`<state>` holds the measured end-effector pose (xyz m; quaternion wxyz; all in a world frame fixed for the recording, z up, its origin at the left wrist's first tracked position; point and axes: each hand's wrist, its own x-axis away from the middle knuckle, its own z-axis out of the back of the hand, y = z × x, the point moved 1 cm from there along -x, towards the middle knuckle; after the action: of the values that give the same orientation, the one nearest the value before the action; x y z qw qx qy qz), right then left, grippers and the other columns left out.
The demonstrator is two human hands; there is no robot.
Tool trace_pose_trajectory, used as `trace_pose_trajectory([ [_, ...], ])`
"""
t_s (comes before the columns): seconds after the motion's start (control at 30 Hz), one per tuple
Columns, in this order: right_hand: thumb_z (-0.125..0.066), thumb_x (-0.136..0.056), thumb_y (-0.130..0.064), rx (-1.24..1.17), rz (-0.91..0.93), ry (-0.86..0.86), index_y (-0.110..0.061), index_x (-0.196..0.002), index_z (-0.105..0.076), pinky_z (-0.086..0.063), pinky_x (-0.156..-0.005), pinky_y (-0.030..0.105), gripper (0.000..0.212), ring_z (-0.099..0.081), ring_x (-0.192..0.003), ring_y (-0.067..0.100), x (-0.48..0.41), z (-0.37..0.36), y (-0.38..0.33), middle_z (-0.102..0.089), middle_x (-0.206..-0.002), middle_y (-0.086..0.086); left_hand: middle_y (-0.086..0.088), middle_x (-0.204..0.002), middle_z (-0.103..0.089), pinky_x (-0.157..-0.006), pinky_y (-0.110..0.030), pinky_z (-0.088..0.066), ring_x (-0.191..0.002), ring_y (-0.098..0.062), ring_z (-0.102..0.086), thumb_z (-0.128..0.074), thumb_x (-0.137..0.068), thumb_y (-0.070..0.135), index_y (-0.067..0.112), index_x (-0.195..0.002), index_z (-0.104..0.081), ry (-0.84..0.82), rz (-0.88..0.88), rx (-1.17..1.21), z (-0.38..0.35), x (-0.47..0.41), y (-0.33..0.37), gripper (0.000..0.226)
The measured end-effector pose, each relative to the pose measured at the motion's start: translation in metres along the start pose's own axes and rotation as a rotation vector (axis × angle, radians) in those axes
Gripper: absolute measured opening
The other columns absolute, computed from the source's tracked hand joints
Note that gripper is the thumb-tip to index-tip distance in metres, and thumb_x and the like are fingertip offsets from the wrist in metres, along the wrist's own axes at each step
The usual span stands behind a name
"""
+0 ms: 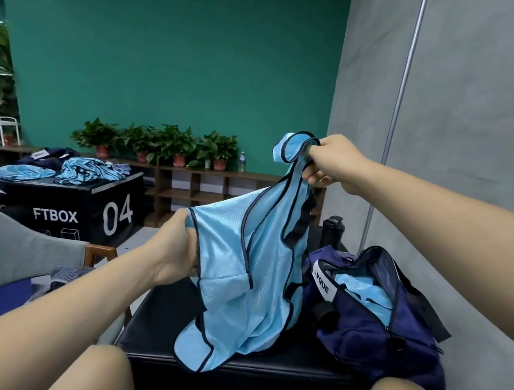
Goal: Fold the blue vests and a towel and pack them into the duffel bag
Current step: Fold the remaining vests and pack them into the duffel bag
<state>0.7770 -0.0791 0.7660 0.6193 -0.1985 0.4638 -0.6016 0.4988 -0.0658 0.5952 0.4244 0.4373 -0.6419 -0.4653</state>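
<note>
A light blue mesh vest (pixel 232 279) with dark trim hangs in the air over the black box (pixel 156 341) in front of me. My right hand (pixel 334 164) grips its shoulder strap up high. My left hand (pixel 176 250) holds its lower left edge, fingers curled into the fabric. The vest's bottom hem touches the box top. To the right stands the navy duffel bag (pixel 392 340), unzipped, with folded blue fabric (pixel 362 291) inside. More blue vests (pixel 90 171) lie in a heap on a far black box (pixel 62 209) at left.
A black bottle (pixel 333 232) stands behind the duffel. A grey chair (pixel 11 248) sits at my left. Potted plants (pixel 173 147) line a low wooden shelf along the green wall. A grey wall and a metal pole (pixel 397 107) close off the right side.
</note>
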Motion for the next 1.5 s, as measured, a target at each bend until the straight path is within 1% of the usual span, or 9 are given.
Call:
trace_pose_trajectory([
  [0.17, -0.044, -0.104, -0.013, 0.079, -0.002, -0.014, 0.0, -0.102, -0.069, -0.045, -0.047, 0.024, 0.029, -0.064, -0.052, 0.021, 0.0, -0.006, 0.008, -0.076, -0.069, 0.011, -0.021, -0.141, -0.067, -0.106, -0.05, -0.047, -0.125, -0.038, -0.066, -0.027, -0.103, 0.053, 0.008, -0.142, -0.067, -0.157, -0.162, 0.144, -0.014, 0.026, 0.033, 0.072],
  [0.27, -0.043, -0.103, -0.013, 0.1, 0.013, -0.044, -0.001, -0.101, -0.071, -0.046, -0.048, 0.024, 0.03, -0.066, -0.054, 0.021, 0.004, -0.014, 0.01, -0.077, -0.071, 0.011, -0.015, -0.134, -0.073, -0.1, -0.046, -0.052, -0.12, -0.032, -0.07, -0.043, -0.104, 0.054, 0.011, -0.141, -0.067, -0.166, -0.251, 0.013, -0.026, 0.03, 0.047, 0.062],
  [0.47, -0.044, -0.101, -0.017, 0.193, 0.072, -0.179, -0.004, -0.103, -0.073, -0.045, -0.054, 0.027, 0.032, -0.07, -0.059, 0.021, 0.015, -0.036, 0.01, -0.079, -0.076, 0.01, -0.011, -0.133, -0.074, -0.119, -0.051, -0.044, -0.128, -0.03, -0.069, -0.073, -0.098, 0.036, 0.013, -0.14, -0.067, -0.204, -0.35, -0.126, -0.047, 0.026, 0.054, 0.048],
  [0.77, -0.05, -0.1, -0.017, 0.253, 0.092, -0.294, -0.005, -0.115, -0.064, -0.051, -0.051, 0.024, 0.024, -0.075, -0.063, 0.024, 0.027, -0.05, 0.017, -0.08, -0.081, 0.013, -0.03, -0.122, -0.072, -0.089, -0.045, -0.059, -0.094, -0.031, -0.073, -0.074, -0.091, 0.002, -0.007, -0.12, -0.069, -0.054, -0.432, -0.083, -0.065, 0.019, 0.057, 0.03],
  [0.97, -0.06, -0.094, -0.018, 0.239, 0.322, 0.042, -0.024, -0.103, -0.054, -0.051, -0.066, 0.033, 0.012, -0.067, -0.074, 0.017, 0.055, -0.043, 0.03, -0.072, -0.079, -0.002, -0.022, -0.114, -0.078, -0.088, -0.046, -0.063, -0.1, -0.036, -0.078, -0.069, -0.099, 0.005, -0.003, -0.122, -0.072, 0.066, -0.394, -0.033, -0.058, 0.007, 0.06, 0.025],
  [1.1, -0.062, -0.101, -0.039, 0.094, 0.378, -0.017, -0.025, -0.084, -0.063, -0.056, -0.078, 0.041, 0.022, -0.066, -0.076, 0.018, 0.089, -0.066, 0.038, -0.072, -0.081, -0.003, -0.025, -0.112, -0.078, -0.094, -0.056, -0.06, -0.107, -0.045, -0.075, -0.074, -0.096, 0.007, -0.007, -0.121, -0.071, 0.054, -0.382, -0.027, -0.064, 0.008, 0.06, 0.029],
  [1.2, -0.065, -0.099, -0.057, 0.002, 0.352, -0.034, -0.028, -0.094, -0.066, -0.054, -0.081, 0.029, 0.029, -0.063, -0.08, 0.007, 0.101, -0.08, 0.041, -0.072, -0.091, -0.007, -0.025, -0.11, -0.078, -0.089, -0.054, -0.063, -0.104, -0.045, -0.076, -0.074, -0.097, 0.007, -0.008, -0.12, -0.071, 0.064, -0.396, -0.02, -0.072, 0.012, 0.06, 0.027],
  [1.37, -0.074, -0.096, -0.031, -0.089, 0.396, 0.082, -0.023, -0.101, -0.054, -0.052, -0.076, 0.021, 0.022, -0.065, -0.087, 0.01, 0.111, -0.093, 0.046, -0.071, -0.094, -0.008, -0.024, -0.105, -0.079, -0.068, -0.042, -0.064, -0.091, -0.039, -0.079, -0.075, -0.097, 0.012, -0.006, -0.117, -0.072, 0.145, -0.39, 0.034, -0.073, 0.012, 0.064, 0.027],
  [1.5, -0.06, -0.101, -0.02, 0.051, 0.476, 0.072, -0.028, -0.116, -0.063, -0.05, -0.092, 0.028, 0.017, -0.06, -0.107, 0.005, 0.104, -0.099, 0.054, -0.065, -0.114, -0.018, -0.023, -0.105, -0.08, -0.069, -0.04, -0.064, -0.087, -0.036, -0.079, -0.073, -0.097, 0.01, -0.004, -0.112, -0.076, 0.105, -0.413, 0.021, -0.073, 0.014, 0.064, 0.02],
])
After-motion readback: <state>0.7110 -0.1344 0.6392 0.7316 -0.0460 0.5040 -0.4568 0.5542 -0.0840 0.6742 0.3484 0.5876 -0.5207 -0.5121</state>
